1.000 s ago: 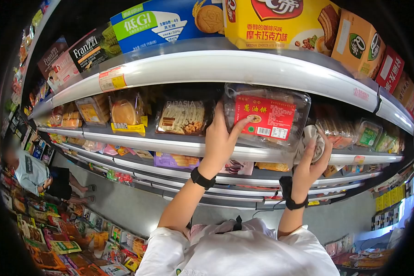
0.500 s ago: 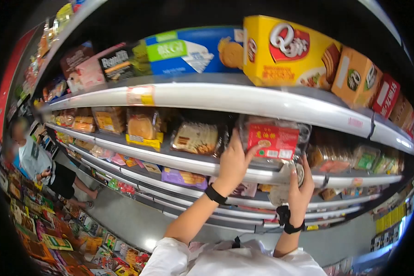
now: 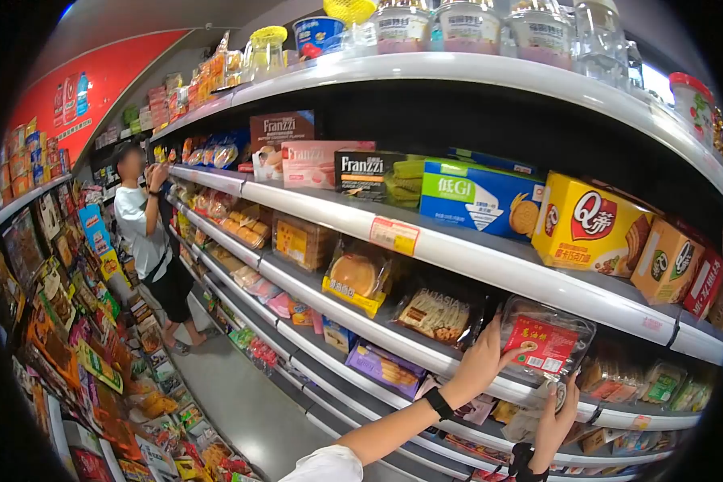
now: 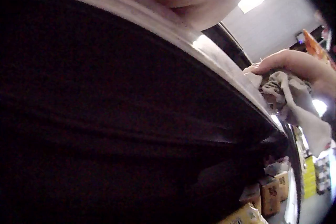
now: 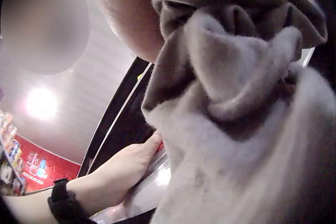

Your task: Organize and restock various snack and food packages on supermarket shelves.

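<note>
In the head view, a clear plastic pack with a red label [image 3: 545,347] stands tilted at the front of a middle shelf. My left hand [image 3: 480,366] grips its left side, thumb over the label. Below its lower right corner, my right hand [image 3: 556,419] holds a crumpled grey cloth [image 3: 526,423]. The left wrist view shows the right hand [image 4: 296,64] with the cloth [image 4: 299,100] beyond the shelf edge. Cloth [image 5: 226,103] fills much of the right wrist view, where the left hand [image 5: 126,169] touches the pack, mostly hidden.
A dark-wrapped pack [image 3: 438,313] and a bun pack [image 3: 355,277] sit left of the hands. Boxes, including a yellow one [image 3: 593,221], line the shelf above. Another person [image 3: 140,229] stands in the aisle at left, opposite hanging snack bags [image 3: 96,361].
The head view has swung left and up, so hands and pack appear lower right. My right hand with the cloth has moved from the pack's right side to below its lower right corner.
</note>
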Available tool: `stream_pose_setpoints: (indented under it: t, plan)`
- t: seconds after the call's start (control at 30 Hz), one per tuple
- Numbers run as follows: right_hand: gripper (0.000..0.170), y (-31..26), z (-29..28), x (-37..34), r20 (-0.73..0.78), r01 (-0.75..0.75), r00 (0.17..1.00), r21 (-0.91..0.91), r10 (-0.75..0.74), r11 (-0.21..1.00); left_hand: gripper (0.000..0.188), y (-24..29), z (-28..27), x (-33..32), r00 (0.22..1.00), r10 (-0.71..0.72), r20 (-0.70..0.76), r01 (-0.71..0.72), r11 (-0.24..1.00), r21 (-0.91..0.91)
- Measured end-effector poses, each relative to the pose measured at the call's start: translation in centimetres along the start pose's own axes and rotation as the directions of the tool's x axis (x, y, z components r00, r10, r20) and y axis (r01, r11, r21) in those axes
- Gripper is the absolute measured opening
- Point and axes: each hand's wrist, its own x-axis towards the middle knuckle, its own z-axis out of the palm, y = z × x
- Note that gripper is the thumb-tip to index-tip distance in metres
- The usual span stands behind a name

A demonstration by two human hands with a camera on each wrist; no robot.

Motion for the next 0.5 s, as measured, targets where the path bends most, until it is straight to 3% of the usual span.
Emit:
stream_pose_setpoints:
  t: [0.23, 0.33, 0.43, 0.5]
  plan:
    - [0.045, 0.5, 0.2, -1.2, 0.005, -0.031, 1.0, 0.1, 0.031, 0.994, 0.084, 0.3, -0.5, -1.5, 0.993, 0.113, -0.031, -0.111, 0.992, 0.063]
    - [0.042, -0.8, 0.2, -1.9, -0.009, -0.025, 1.0, 0.138, 0.026, 0.99, 0.085, 0.7, -0.4, -1.7, 0.977, 0.173, -0.124, -0.161, 0.982, 0.101]
    - [0.04, -1.8, -0.8, -3.7, -0.123, -0.057, 0.99, 0.085, 0.067, 0.995, 0.083, 0.4, -0.4, -2.7, 0.99, 0.144, -0.006, -0.141, 0.974, 0.179]
    - [0.035, -3.6, -1.4, -5.6, -0.168, -0.247, 0.946, 0.184, 0.278, 0.951, 0.083, -0.7, -0.4, -4.0, 0.977, 0.133, 0.165, -0.173, 0.952, 0.254]
